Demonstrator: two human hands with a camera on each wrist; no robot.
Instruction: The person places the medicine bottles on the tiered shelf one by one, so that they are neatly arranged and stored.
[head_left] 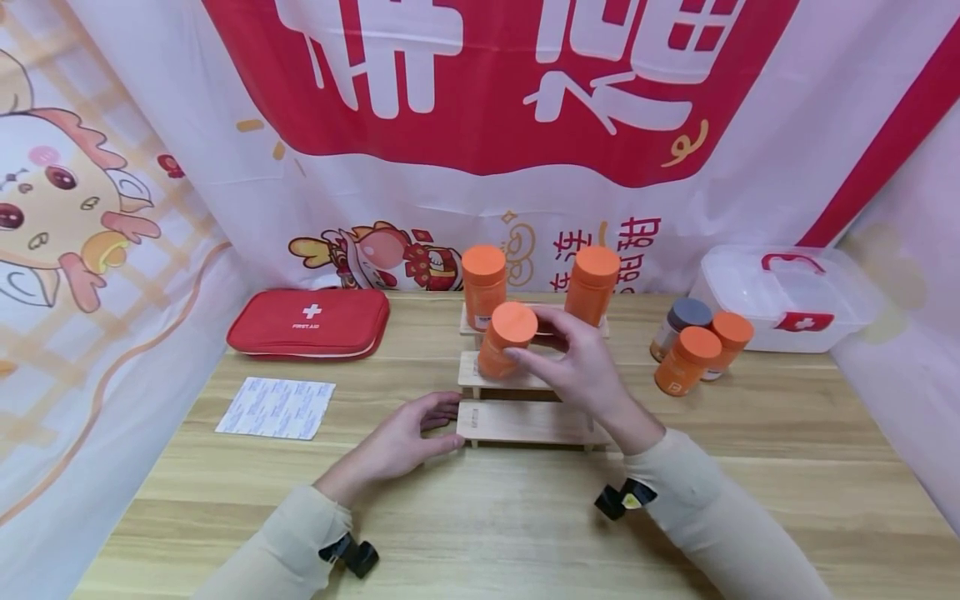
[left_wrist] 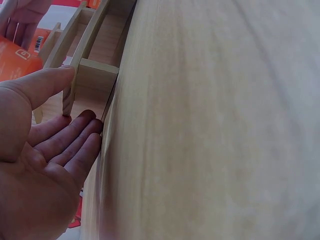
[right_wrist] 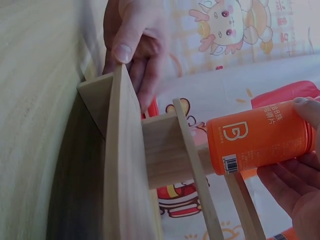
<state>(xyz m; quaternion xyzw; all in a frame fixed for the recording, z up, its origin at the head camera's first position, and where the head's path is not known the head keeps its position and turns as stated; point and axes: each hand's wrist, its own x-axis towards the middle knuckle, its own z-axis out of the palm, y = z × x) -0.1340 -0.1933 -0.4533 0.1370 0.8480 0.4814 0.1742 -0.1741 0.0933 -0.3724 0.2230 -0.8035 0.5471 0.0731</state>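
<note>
My right hand (head_left: 581,358) grips an orange pill bottle (head_left: 506,342) with an orange lid, thumb on one side and fingers on the other. The bottle is at the left end of the middle step of a three-step wooden rack (head_left: 525,422); whether its base touches the step I cannot tell. At the rack's lowest step, my left hand (head_left: 412,437) touches the left end, thumb at the front corner and fingers extended, as the left wrist view shows. On the top step stand two more orange bottles, one at the left (head_left: 483,287) and one at the right (head_left: 592,287).
Right of the rack stand a grey-lidded bottle (head_left: 678,327) and two orange bottles (head_left: 686,362). Behind them sits a clear first-aid box (head_left: 787,292). A red first-aid pouch (head_left: 307,323) and a white printed packet (head_left: 276,408) lie at the left on the wooden table (head_left: 495,517).
</note>
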